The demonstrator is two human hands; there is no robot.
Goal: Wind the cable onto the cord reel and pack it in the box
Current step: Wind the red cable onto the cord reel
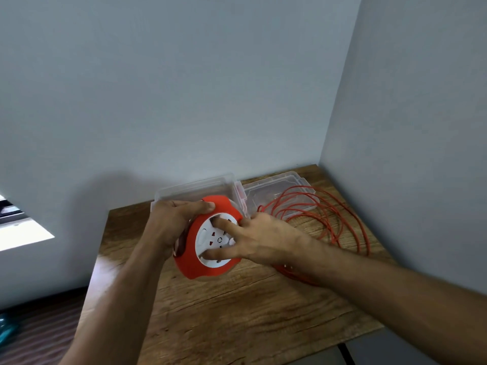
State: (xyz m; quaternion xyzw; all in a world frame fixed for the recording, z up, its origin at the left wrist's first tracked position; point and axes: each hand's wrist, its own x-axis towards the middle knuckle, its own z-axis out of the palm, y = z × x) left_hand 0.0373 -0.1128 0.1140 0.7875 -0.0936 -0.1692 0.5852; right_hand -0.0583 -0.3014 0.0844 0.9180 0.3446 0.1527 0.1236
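Observation:
The cord reel (195, 262), red with a white socket face, is held tilted above the wooden table (237, 306). My left hand (171, 225) grips its red rim from the left, thumb over the top edge. My right hand (261, 239) rests on the white face with fingers hooked into its recesses. The red cable (342, 219) lies in loose loops on the table to the right, partly over the lid. A clear plastic box (195, 189) stands behind the reel, its base mostly hidden by the reel.
The box's clear lid (279, 188) lies flat at the back right, near the corner of two grey walls. The table's left edge drops to a dark floor, and its front right corner is near my right forearm.

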